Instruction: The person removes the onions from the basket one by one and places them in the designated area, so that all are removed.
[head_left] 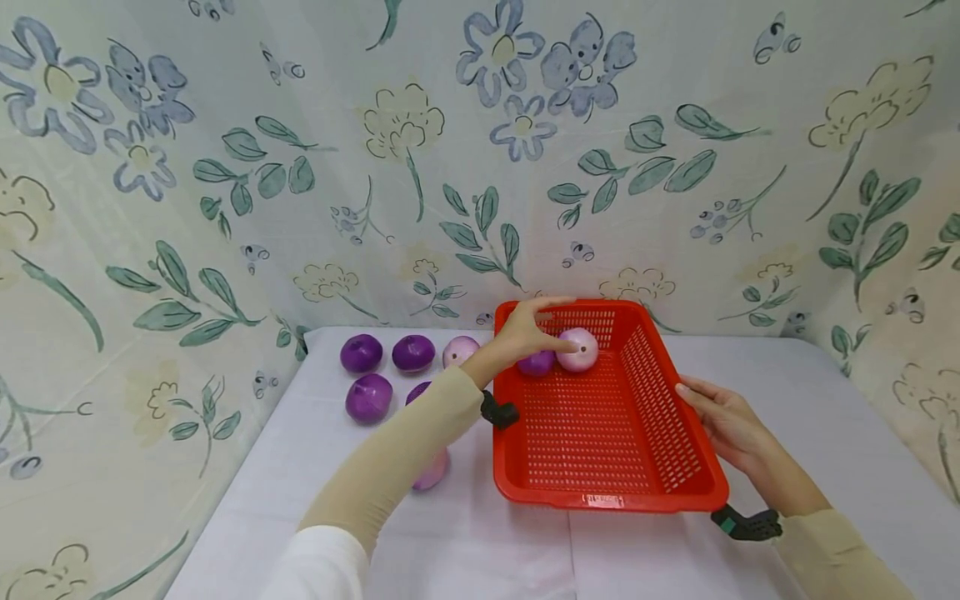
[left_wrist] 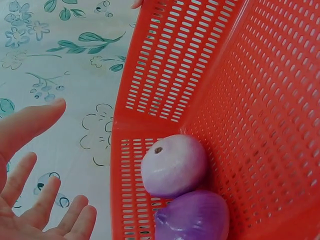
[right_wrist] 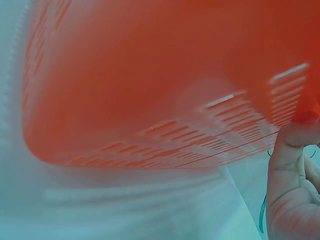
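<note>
- While the right hand [head_left: 727, 421] steadies the red basket [head_left: 585, 425] by its right rim, the left hand [head_left: 521, 333] is over the basket's far left part.
- Left fingers [left_wrist: 45, 202]: released, spread and holding nothing; the left wrist view shows a gap between them and the basket's contents.
- Right fingers: grasping the right rim.
- Basket: slotted walls, open side up, on the right half of the scene; whether its base meets the bench [head_left: 465, 533] cannot be told.
- Basket contents: two onions at the far left end, side by side and touching. The left one is purple [head_left: 536, 363], partly covered by the left hand in the head view; the right one is pale [head_left: 583, 354].
- Left of the basket, on the bench, far row, left to right: a first onion [head_left: 362, 353] and a second onion [head_left: 413, 353], both purple, then a third onion [head_left: 453, 350], pale and partly hidden by the left arm.
- Nearer: a fourth onion [head_left: 369, 398], purple, and to its right a fifth onion [head_left: 417, 390], purple, largely hidden by the left sleeve [head_left: 405, 450].
- Nearest: a sixth onion [head_left: 432, 472], pink, partly hidden by the same sleeve.
- Bench: covered in white; a floral cloth [head_left: 300, 242] hangs beyond its far edge.
</note>
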